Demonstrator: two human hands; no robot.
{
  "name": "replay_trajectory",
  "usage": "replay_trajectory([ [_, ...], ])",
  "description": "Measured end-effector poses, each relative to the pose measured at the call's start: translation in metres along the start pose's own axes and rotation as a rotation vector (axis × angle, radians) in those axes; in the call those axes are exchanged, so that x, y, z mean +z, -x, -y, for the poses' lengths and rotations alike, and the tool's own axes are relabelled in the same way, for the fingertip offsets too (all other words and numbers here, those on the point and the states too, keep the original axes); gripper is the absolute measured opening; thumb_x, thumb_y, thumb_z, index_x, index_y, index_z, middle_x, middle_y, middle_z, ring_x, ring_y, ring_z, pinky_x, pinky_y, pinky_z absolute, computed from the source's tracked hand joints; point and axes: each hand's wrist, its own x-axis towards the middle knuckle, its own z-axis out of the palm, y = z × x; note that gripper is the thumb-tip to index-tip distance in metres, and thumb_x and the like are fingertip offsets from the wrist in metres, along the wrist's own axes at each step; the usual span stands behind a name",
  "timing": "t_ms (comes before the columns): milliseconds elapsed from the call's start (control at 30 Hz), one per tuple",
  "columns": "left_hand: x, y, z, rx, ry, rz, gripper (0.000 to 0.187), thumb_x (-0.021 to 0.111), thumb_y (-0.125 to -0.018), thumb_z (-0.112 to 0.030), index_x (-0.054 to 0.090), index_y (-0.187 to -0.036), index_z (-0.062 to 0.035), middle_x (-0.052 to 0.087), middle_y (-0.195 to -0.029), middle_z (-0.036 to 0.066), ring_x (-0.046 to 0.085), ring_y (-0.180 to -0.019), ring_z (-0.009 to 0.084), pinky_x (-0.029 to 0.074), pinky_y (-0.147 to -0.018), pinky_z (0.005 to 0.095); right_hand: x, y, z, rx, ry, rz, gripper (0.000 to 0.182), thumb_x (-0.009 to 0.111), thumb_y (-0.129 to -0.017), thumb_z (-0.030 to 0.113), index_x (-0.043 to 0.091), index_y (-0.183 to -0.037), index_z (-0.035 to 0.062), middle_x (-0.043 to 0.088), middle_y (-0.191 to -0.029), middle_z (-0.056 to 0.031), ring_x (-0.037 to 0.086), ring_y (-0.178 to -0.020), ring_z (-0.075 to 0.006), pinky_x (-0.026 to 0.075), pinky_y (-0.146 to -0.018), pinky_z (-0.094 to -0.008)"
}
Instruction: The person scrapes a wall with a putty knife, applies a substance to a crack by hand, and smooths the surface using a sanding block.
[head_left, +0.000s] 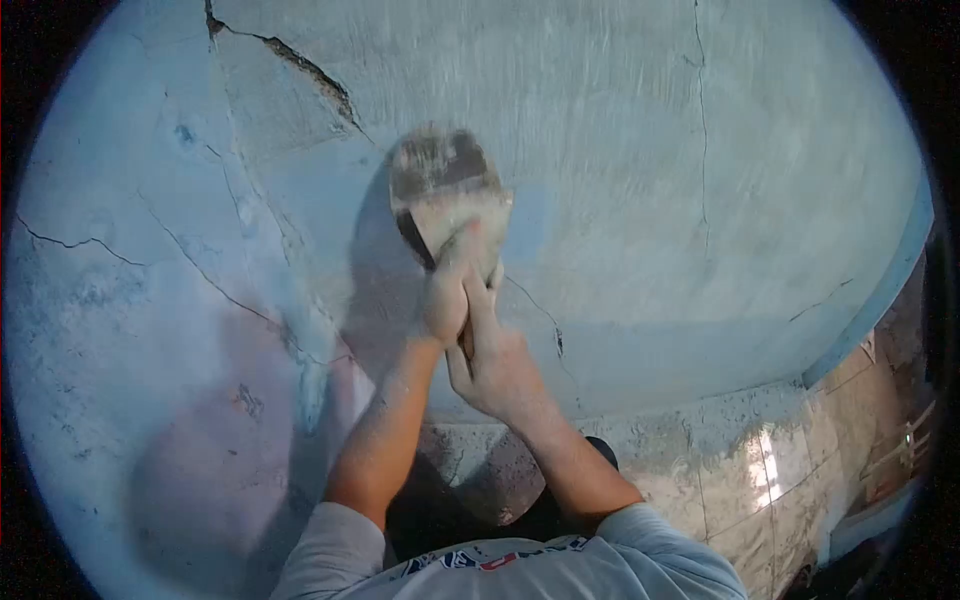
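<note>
Both hands are together in front of the wall on a broad, dusty scraper, its pale blade flaring upward. My left hand is closed around its lower part, one finger stretched along the blade. My right hand is closed just below and beside it, pressed against the left; the handle is mostly hidden between them. Above the blade's pale part is a dark brown, rounded patch, blurred by motion. The scraper is at the pale blue wall, which bears scrape marks.
A deep, jagged crack runs across the wall at upper left, and thinner cracks spread below it. A thin vertical crack lies to the right. Wet-looking floor tiles and dusty debris lie at the wall's foot.
</note>
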Motion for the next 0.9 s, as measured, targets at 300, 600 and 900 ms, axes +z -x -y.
replay_trajectory([
  [300,0.004,-0.018,0.003,0.096,-0.025,0.036,0.036,0.053,-0.108,-0.038,0.064,-0.095,-0.0060,0.060,-0.073,0.001,0.055,-0.061,0.0122,0.043,-0.057,0.0288,-0.005,-0.009,-0.008,0.032,-0.030,0.007,0.079,0.058,-0.091,0.000,0.023,-0.162,-0.0017,0.064,-0.080,-0.0316,0.070,-0.073,-0.0457,0.054,-0.066,-0.0443],
  [600,-0.016,-0.007,0.053,0.091,0.042,0.190,0.035,0.058,-0.107,-0.039,0.064,-0.093,-0.0077,0.056,-0.077,-0.001,0.052,-0.063,0.0099,0.041,-0.056,0.0283,0.002,0.025,-0.026,0.029,-0.062,0.022,0.076,0.059,-0.094,0.003,0.024,-0.161,-0.0004,0.066,-0.085,-0.0326,0.071,-0.080,-0.0489,0.054,-0.069,-0.0469],
  [900,0.004,0.016,0.052,0.272,-0.118,-0.124,0.031,0.056,-0.108,-0.033,0.063,-0.113,-0.0026,0.061,-0.101,0.004,0.058,-0.086,0.0139,0.047,-0.074,0.0297,0.018,0.047,-0.047,0.052,-0.098,-0.009,0.072,0.060,-0.094,0.003,0.029,-0.159,-0.0031,0.068,-0.093,-0.0339,0.072,-0.093,-0.0501,0.057,-0.077,-0.0452],
])
